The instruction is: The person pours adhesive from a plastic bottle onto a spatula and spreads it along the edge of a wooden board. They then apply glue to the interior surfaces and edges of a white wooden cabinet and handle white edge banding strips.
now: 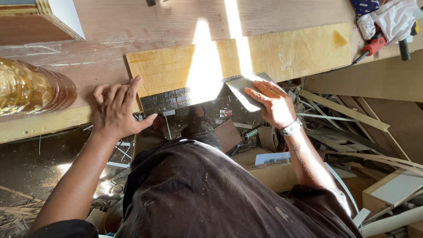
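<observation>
Far left, a clear plastic bottle [33, 88] of amber liquid lies on the desk [110, 31], its long axis running left to right. Above it sits the corner of a wooden box [39, 20] with a white face. No readable label can be told on either.

The desk is reddish-brown wood grain, scuffed with pale marks, and a bright bar of sunlight crosses it. The floor [39, 163] below is dark and littered with shavings, offcuts and pale strips.

The left hand [115, 110] lies flat, fingers spread, on the left corner of a yellow plywood panel [286, 53]. The panel's long axis runs left to right along the desk's near edge. A dark ribbed strip [169, 100] lies along its near edge, same axis.

The right hand [273, 103], with a wristband, presses a flat grey scraper [244, 86] onto the strip's right end; its grip is fingers extended over the blade, which points up-left.

Far right, a red-handled tool [374, 45] and a white cloth [392, 20] rest on the desk.
</observation>
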